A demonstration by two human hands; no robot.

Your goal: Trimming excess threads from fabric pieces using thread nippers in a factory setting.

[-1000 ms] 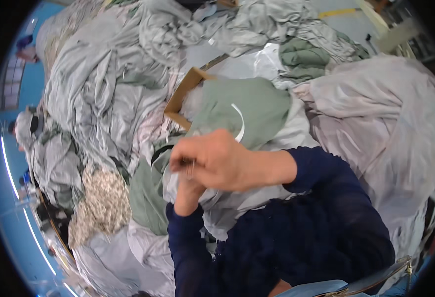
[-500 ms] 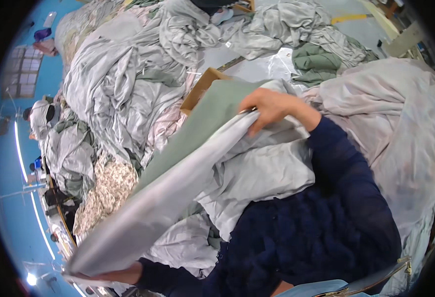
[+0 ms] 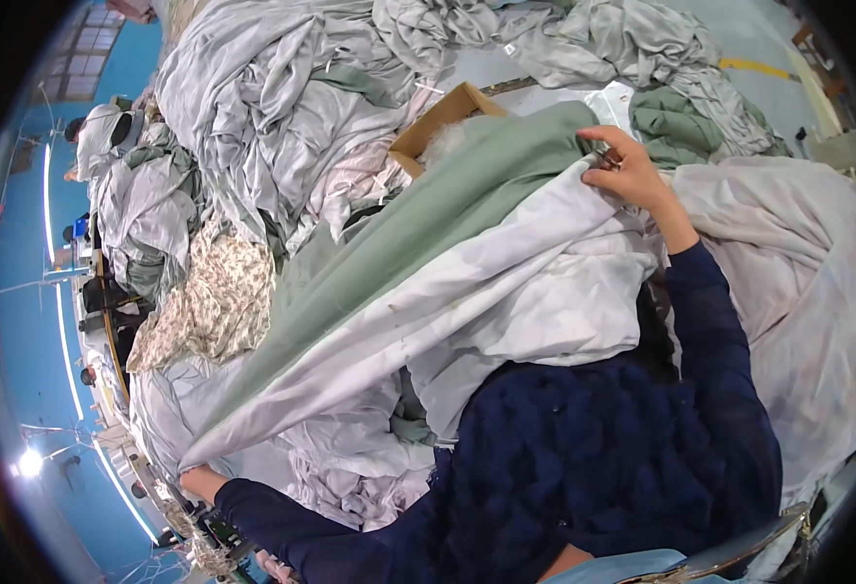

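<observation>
A long piece of cloth, green on one face (image 3: 428, 204) and pale grey-white on the other (image 3: 418, 307), is stretched slantwise in front of me. My right hand (image 3: 632, 175) pinches its upper right end between thumb and fingers. Something small and dark, perhaps metal, shows at those fingers; I cannot make out what it is. At the lower left, my left hand (image 3: 201, 480) grips the opposite end, its fingers partly hidden by the fabric. The cloth's loose white folds (image 3: 569, 316) bunch up against my dark blue top.
Behind the cloth stands an open cardboard box (image 3: 438, 127) with whitish stuff inside. Heaps of grey cloth (image 3: 262, 127) rise beyond it. Pale pinkish fabric (image 3: 769, 253) lies at my right, patterned fabric (image 3: 219, 297) at left. Someone in a white cap (image 3: 107, 131) is at the far left.
My right hand has moved up and right with its end of the cloth, and my left hand has risen slightly. The cloth now lies tauter, with more green showing. The view has shifted.
</observation>
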